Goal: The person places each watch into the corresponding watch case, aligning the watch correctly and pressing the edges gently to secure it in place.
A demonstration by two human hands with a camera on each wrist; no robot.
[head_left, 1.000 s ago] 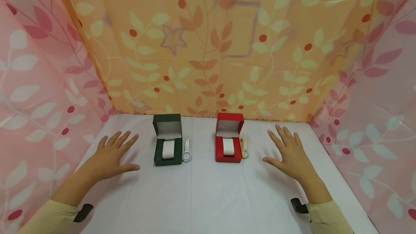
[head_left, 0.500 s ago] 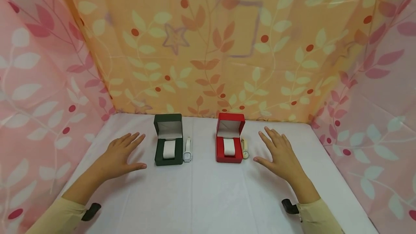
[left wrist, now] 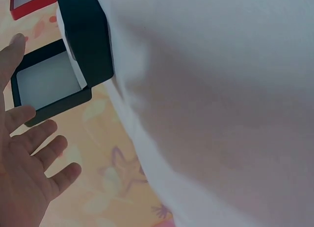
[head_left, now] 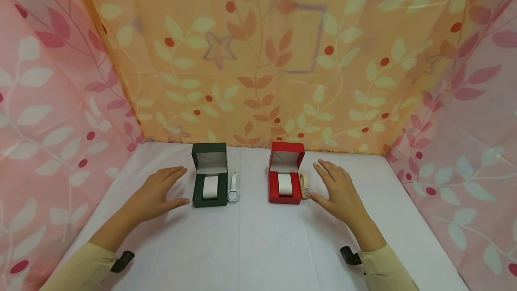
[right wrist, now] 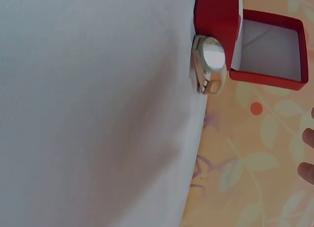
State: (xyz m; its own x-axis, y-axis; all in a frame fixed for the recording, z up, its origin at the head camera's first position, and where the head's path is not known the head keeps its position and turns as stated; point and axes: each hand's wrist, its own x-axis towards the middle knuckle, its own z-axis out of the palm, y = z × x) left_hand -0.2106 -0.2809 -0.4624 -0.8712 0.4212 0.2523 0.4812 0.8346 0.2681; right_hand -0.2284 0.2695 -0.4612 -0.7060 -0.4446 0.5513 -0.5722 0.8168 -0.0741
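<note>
A dark green watch box (head_left: 210, 174) stands with its lid up and a white cushion (head_left: 210, 187) inside. Along its right side lies a white-strapped wristwatch (head_left: 233, 188). The red watch box (head_left: 284, 174), also with a raised lid, holds another white cushion (head_left: 285, 184). Against the red box's right side is a cream-strapped, round-faced wristwatch (head_left: 304, 187). My left hand (head_left: 155, 194), fingers spread and empty, hovers left of the green box. To the right of the cream-strapped watch hovers my right hand (head_left: 339, 192), likewise empty, its thumb tip overlapping the watch's edge in the head view.
A white cloth (head_left: 242, 246) covers the table under both boxes. Behind them rises an orange leaf-patterned curtain (head_left: 258, 57), with a pink curtain (head_left: 60, 102) at the left and another pink curtain (head_left: 464, 147) at the right.
Both hands have moved inward, the left one rightward to near the green box and the right one leftward to near the cream-strapped watch. Boxes and watches stay in place.
</note>
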